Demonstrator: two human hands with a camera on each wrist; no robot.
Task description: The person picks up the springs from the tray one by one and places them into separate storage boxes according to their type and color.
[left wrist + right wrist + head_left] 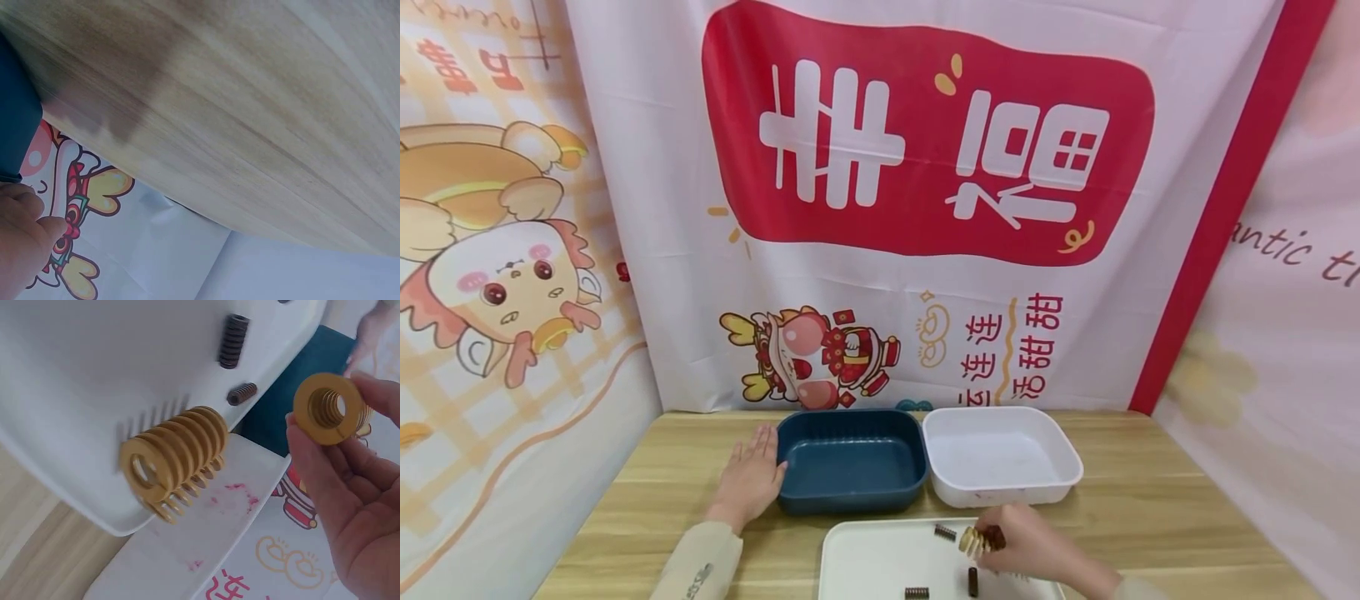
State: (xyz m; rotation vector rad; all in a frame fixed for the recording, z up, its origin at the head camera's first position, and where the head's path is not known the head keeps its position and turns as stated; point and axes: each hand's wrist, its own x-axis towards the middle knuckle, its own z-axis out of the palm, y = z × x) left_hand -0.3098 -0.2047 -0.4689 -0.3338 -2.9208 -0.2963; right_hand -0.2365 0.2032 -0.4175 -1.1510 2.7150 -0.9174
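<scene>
My right hand [1026, 542] is over the white tray [880, 550]. In the right wrist view, its thumb and fingers pinch a yellow coil spring [302, 411], with the ring-shaped end facing the camera. A second yellow coil spring [178, 447] lies on the tray near that hand. Small dark springs rest there too: one near the far edge [945, 532], one standing out dark [972, 582] and one at the front [917, 593]. My left hand [748, 479] rests against the left side of the dark blue bin [850, 502], fingers extended; its fingers also show in the left wrist view.
Right of the blue bin, close beside it, stands a white bin [1000, 497]. Both bins are behind the tray on the wooden table [625, 533]. A printed cloth [925, 283] hangs at the table's back edge, and more printed cloth hangs at both sides.
</scene>
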